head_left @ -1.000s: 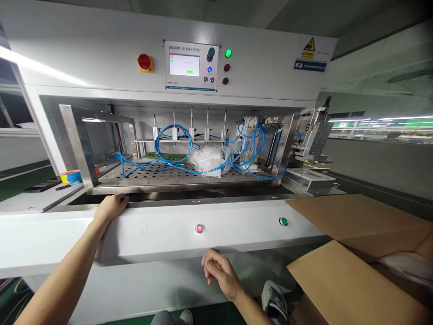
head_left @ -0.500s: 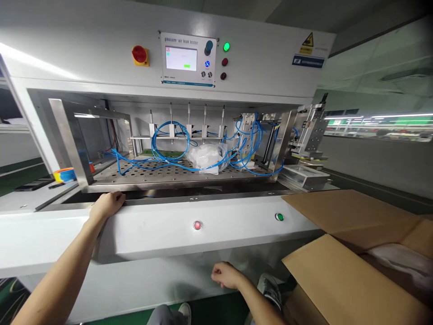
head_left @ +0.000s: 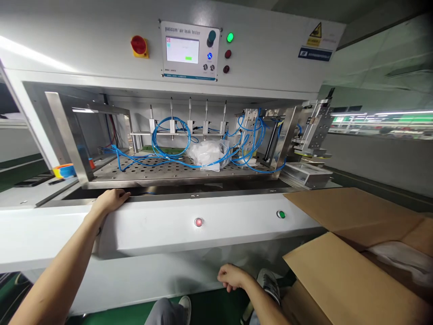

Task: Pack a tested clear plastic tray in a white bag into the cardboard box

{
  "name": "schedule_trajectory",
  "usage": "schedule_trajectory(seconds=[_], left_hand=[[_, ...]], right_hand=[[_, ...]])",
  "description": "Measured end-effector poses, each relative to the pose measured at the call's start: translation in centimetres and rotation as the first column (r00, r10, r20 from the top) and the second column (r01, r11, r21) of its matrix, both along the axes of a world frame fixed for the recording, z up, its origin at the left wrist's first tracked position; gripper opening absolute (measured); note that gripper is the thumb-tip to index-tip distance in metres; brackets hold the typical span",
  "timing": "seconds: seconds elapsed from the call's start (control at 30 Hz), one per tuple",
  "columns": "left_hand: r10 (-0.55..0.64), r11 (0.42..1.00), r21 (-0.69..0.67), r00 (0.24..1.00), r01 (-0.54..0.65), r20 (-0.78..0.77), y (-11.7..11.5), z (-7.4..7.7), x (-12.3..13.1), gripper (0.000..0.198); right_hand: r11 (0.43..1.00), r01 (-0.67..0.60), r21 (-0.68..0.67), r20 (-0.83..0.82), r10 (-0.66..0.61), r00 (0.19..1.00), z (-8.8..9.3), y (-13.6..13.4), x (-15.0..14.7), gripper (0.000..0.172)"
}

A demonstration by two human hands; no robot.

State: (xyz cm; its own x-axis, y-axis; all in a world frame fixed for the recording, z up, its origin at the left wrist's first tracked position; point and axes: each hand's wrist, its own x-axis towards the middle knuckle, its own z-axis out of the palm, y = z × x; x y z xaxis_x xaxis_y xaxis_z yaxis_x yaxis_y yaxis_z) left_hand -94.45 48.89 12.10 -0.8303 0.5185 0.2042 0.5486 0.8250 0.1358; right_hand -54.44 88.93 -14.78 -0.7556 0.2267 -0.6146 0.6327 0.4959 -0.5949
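Observation:
My left hand (head_left: 111,200) rests on the front edge of the white machine (head_left: 152,225), at the left of the opening, its fingers bent over the rim; whether they hold anything is hidden. Low in front of the machine, my right hand (head_left: 231,276) hangs with loosely curled fingers and nothing visible in it. Behind the edge, a perforated metal plate (head_left: 162,170) carries coiled blue tubes (head_left: 154,140) and a clear plastic bag with something white (head_left: 206,153). A red button (head_left: 199,222) and a green button (head_left: 281,214) sit on the front panel.
An open cardboard box (head_left: 352,271) stands at the lower right. Above the opening is a control panel (head_left: 189,52) with a lit screen, beside a red rotary switch (head_left: 139,45). Orange and blue tape rolls (head_left: 65,171) lie at the left. A clear case (head_left: 309,175) sits at the right.
My left hand has shifted slightly to the right along the edge. My right hand has moved a little to the right, its fingers hanging slightly looser. The view has shifted slightly.

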Motion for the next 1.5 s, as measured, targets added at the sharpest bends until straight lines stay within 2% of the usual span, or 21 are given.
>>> schedule_trajectory(seconds=[0.7, 1.27, 1.5], left_hand=[[0.033, 0.999, 0.022, 0.999, -0.033, -0.024, 0.0, 0.1, 0.7, 0.060], [0.029, 1.000, -0.001, 0.999, -0.029, -0.027, 0.1, 0.2, 0.6, 0.060], [0.035, 0.999, 0.016, 0.999, -0.035, -0.009, 0.1, 0.2, 0.6, 0.060]], right_hand=[[1.000, 0.014, 0.012, 0.023, -0.014, 1.000, -0.2, 0.2, 0.2, 0.012], [1.000, 0.007, -0.001, 0.011, -0.007, 1.000, -1.1, 0.7, 0.1, 0.005], [1.000, 0.009, 0.007, 0.011, -0.009, 1.000, -1.2, 0.7, 0.2, 0.009]])
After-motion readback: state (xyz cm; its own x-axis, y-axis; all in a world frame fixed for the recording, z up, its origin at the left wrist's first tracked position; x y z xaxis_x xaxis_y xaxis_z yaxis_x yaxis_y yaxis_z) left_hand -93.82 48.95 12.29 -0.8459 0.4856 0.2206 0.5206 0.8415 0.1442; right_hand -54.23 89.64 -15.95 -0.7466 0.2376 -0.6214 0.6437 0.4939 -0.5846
